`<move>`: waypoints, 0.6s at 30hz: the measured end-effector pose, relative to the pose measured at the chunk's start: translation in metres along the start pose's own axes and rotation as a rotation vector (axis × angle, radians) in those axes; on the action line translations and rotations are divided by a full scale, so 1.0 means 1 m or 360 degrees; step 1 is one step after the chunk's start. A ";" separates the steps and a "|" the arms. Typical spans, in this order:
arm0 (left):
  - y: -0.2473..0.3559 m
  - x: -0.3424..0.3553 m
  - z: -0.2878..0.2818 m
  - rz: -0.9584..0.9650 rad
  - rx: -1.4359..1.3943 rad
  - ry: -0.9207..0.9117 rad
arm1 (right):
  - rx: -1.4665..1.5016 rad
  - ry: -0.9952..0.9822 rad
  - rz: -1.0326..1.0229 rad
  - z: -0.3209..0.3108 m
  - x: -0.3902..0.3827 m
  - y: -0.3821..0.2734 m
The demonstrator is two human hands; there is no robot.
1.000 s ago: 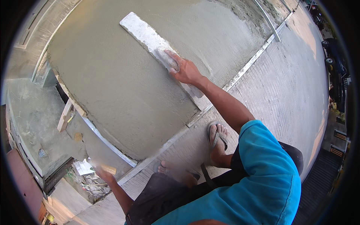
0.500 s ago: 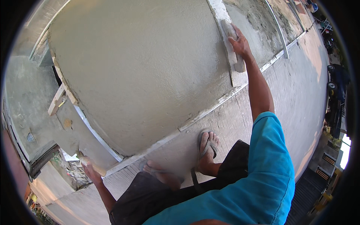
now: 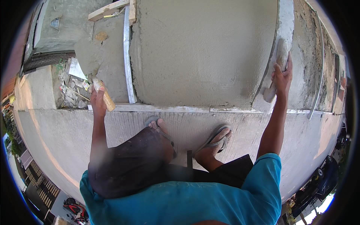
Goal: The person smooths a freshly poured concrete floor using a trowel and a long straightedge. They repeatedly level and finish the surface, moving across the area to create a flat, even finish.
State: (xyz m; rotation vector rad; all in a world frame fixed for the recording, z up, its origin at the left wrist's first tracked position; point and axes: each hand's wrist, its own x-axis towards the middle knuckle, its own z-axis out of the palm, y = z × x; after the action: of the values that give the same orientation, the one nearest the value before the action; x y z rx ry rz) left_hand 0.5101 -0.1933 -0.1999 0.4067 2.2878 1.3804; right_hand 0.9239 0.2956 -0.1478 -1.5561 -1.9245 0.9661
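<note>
Grey, crusty handle (image 3: 282,53) on a long board (image 3: 286,20), and the right hand (image 3: 282,77) has its fingers clamped on it, thumb one side, a finger stretched along the other. Makes sense to me: a raised grip probably leaves the knuckles clear of the wet concrete (image 3: 202,48) and helps steer something that long. The board lies across the wet concrete, its near end reaching the pale edge strip (image 3: 161,108), which I'd guess gives it something level to ride on. Left hand (image 3: 98,100) has its fingers wrapped round a wooden handle (image 3: 108,100), with what looks like a grey blade (image 3: 87,54) beyond, near the rubble (image 3: 69,93). Hard to tell blade from floor there, honestly. Held out there, it can't mark the wet stuff. Feet (image 3: 213,149) in sandals are on the ribbed pavement (image 3: 187,129), just outside the strip, so no footprints.
</note>
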 end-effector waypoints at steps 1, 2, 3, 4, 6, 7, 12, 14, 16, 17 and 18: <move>-0.004 -0.006 -0.002 0.0004 -0.0031 0.0017 | 0.0043 -0.0062 -0.0033 0.014 -0.009 -0.024; -0.008 -0.013 -0.005 0.0004 -0.0065 0.0027 | 0.0079 -0.0130 -0.0078 0.025 -0.014 -0.045; -0.012 -0.016 -0.006 0.0003 -0.0084 0.0000 | 0.0102 -0.0176 -0.0119 0.034 -0.017 -0.063; -0.014 -0.020 -0.009 0.0001 -0.0101 -0.0028 | 0.0128 -0.0222 -0.0157 0.040 -0.017 -0.075; -0.021 -0.029 -0.016 0.0009 -0.0136 -0.0055 | -0.0012 -0.0302 -0.0224 0.045 -0.003 -0.088; -0.024 -0.033 -0.020 0.0017 -0.0157 -0.0057 | -0.0081 -0.0334 -0.0256 0.048 0.006 -0.090; -0.037 -0.039 -0.020 -0.0127 -0.0383 0.0011 | -0.0235 -0.0403 -0.0221 0.055 0.017 -0.086; -0.046 -0.032 -0.025 -0.0103 -0.0508 -0.0061 | -0.0198 -0.0369 -0.0233 0.062 0.016 -0.086; -0.033 -0.023 -0.004 -0.0105 -0.0768 -0.0168 | -0.0153 -0.0258 -0.0188 0.066 0.007 -0.086; -0.022 -0.014 0.009 -0.0097 -0.0902 -0.0242 | -0.0102 -0.0169 -0.0162 0.075 0.005 -0.092; -0.013 -0.004 0.020 -0.0109 -0.1020 -0.0391 | 0.0267 -0.0181 0.0027 0.087 -0.002 -0.104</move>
State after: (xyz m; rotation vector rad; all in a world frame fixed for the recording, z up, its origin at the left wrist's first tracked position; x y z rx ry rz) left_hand 0.5235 -0.1862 -0.2181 0.2624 1.5407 1.8073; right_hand 0.7944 0.2637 -0.1235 -1.4516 -1.8548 1.2141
